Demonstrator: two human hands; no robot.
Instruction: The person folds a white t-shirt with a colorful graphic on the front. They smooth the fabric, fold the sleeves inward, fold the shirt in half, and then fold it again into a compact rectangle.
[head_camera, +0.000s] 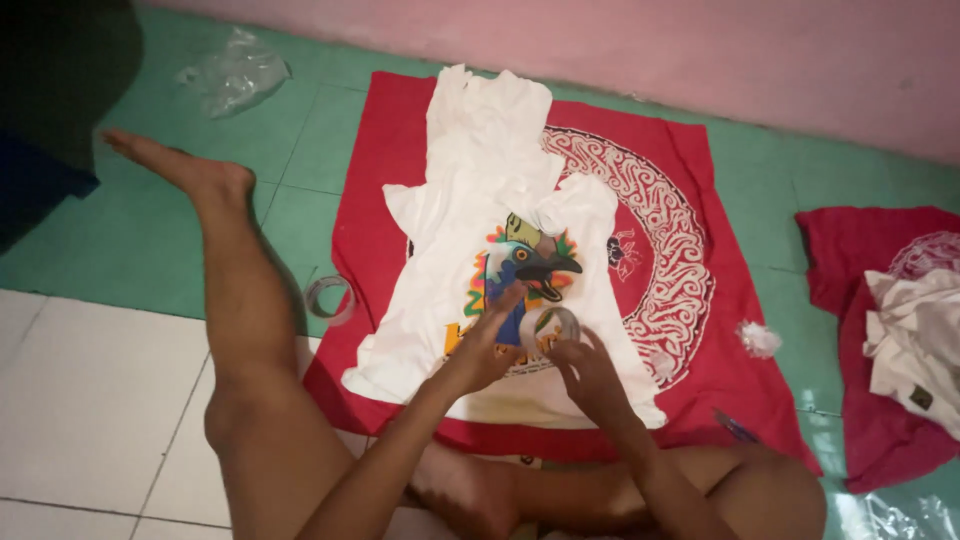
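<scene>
A white T-shirt (470, 200) with a colourful bird print lies spread on a red patterned cloth (690, 200) on the floor. Over the print, both hands hold a roll of clear tape (556, 326). My right hand (588, 368) grips the roll from below. My left hand (488, 340) has its fingers at the roll's left edge, pinching at the tape. Bare legs are stretched and folded in front of the cloth.
A second clear tape roll (330, 298) lies on the green floor left of the cloth. Crumpled plastic (235, 72) lies far left. Another red cloth with white garments (905, 330) sits right. A small white wad (758, 339) rests on the cloth. A pink wall runs behind.
</scene>
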